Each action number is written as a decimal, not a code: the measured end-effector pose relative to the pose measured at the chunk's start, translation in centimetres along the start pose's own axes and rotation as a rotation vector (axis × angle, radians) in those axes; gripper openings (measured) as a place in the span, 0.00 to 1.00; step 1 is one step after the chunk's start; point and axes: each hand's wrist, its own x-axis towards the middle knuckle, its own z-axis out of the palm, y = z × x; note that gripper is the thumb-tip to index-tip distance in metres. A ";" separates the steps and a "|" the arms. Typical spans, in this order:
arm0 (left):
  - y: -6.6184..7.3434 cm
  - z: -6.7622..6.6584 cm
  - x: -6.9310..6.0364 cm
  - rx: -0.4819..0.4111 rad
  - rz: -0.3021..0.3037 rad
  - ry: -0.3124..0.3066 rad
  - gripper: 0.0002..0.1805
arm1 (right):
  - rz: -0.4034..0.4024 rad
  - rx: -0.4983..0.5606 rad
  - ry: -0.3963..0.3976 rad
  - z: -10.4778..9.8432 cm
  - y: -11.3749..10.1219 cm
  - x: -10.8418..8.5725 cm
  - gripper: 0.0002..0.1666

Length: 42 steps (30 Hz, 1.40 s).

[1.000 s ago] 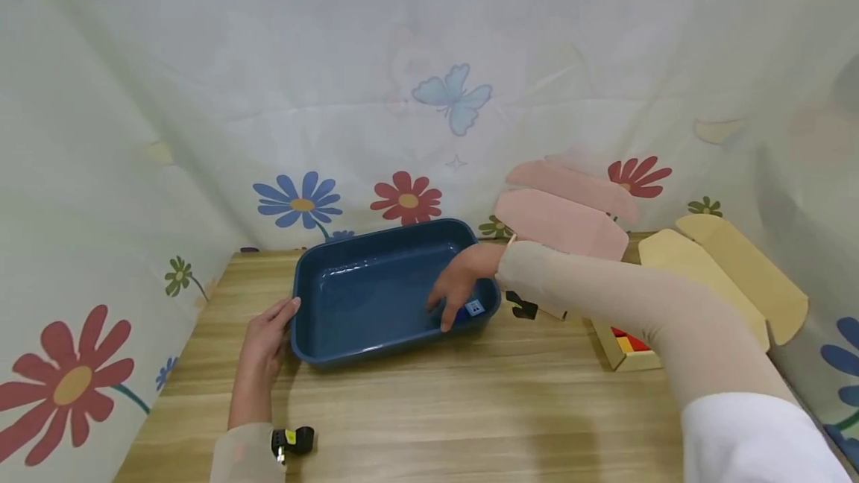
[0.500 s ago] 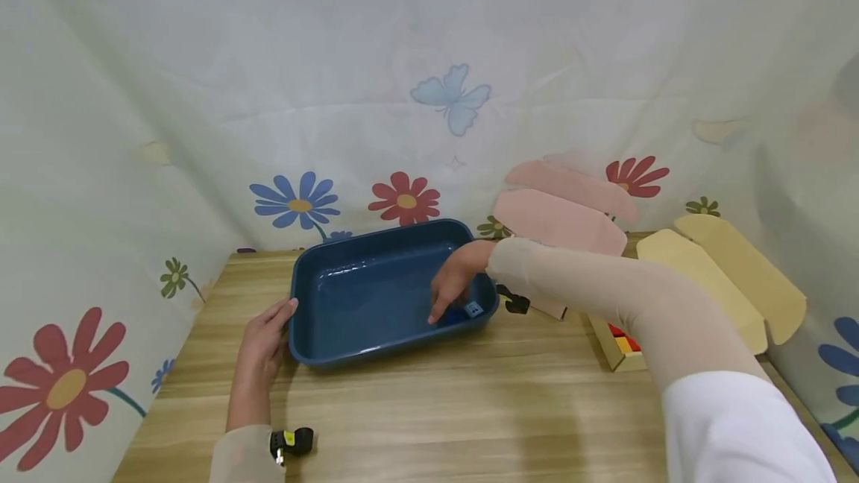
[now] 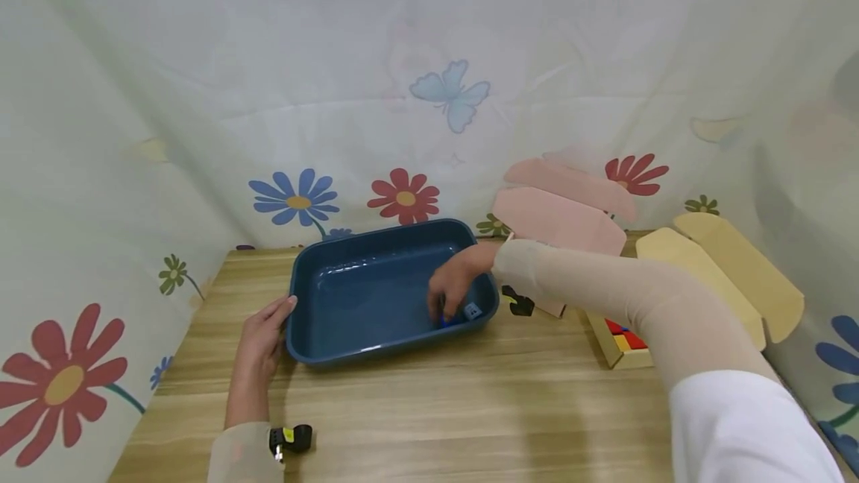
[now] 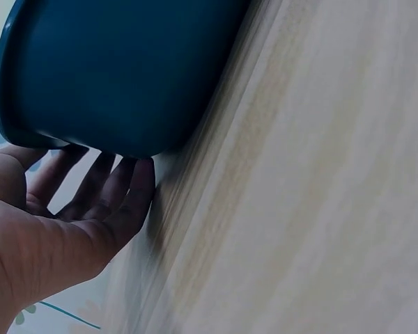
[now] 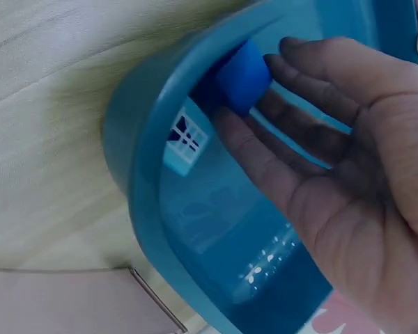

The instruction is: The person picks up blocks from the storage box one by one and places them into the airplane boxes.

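A dark blue rectangular basin (image 3: pixel 369 300) sits on the wood-grain table. My left hand (image 3: pixel 262 341) holds its left end, thumb at the rim and curved fingers against the outer wall, as the left wrist view shows. Inside the basin's near right corner, my right hand (image 3: pixel 454 282) reaches down with bent fingers around a bright blue block (image 5: pixel 242 78). A fingertip touches that block; the grip is partly hidden. Right beside it lies a light blue block (image 5: pixel 187 136) with a white window print, against the basin wall.
Right of the basin stands an open pink box (image 3: pixel 560 222), partly behind my right arm. An open yellow box (image 3: pixel 701 274) with red and yellow blocks (image 3: pixel 624 338) is farther right. A flower-printed curtain (image 3: pixel 349 95) hangs behind the table (image 3: pixel 416 416).
My right hand has shifted slightly inside the basin's right corner, and its fingers now come down around the bright blue block. The left hand stays at the basin's left end.
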 end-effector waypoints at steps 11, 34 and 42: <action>0.0 0.2 -0.3 0.007 0.011 0.039 0.39 | -0.086 -0.277 0.132 1.4 0.1 1.1 0.18; 0.2 0.2 -0.6 0.064 0.008 0.066 0.38 | 0.279 -0.358 0.563 1.8 1.6 -11.0 0.19; 0.3 0.3 -0.6 0.067 0.013 0.067 0.38 | 0.344 -0.339 0.628 1.9 3.7 -13.0 0.15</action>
